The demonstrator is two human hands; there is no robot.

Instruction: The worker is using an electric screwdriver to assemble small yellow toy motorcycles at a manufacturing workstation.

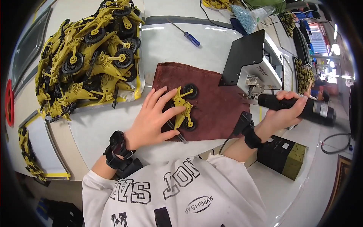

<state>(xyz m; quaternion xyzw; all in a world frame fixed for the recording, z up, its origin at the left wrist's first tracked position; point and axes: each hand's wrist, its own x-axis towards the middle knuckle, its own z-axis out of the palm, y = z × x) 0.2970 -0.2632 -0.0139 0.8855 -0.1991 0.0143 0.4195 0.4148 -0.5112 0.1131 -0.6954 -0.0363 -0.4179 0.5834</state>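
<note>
A yellow toy motorcycle [182, 108] with black wheels lies on a dark red cloth [213, 109]. My left hand [151, 118] holds it against the cloth, its fingers stretched across the yellow frame and the thumb beside the lower wheel. Under that hand a thin, shiny tool [182, 138] pokes out, mostly hidden. In my right hand [287, 113] is a black electric screwdriver [298, 108], held almost level. Its tip points left, at the front of a white-and-black screw feeder [257, 77]; whether the tip touches a screw is too small to tell.
Many yellow toy motorcycles fill a tray [139, 81] at the left. A blue-handled screwdriver [192, 39] lies at the back. Behind the feeder sits a bag of pale blue pellets [245, 19]. A black-and-olive box [281, 157] stands at lower right, near cables.
</note>
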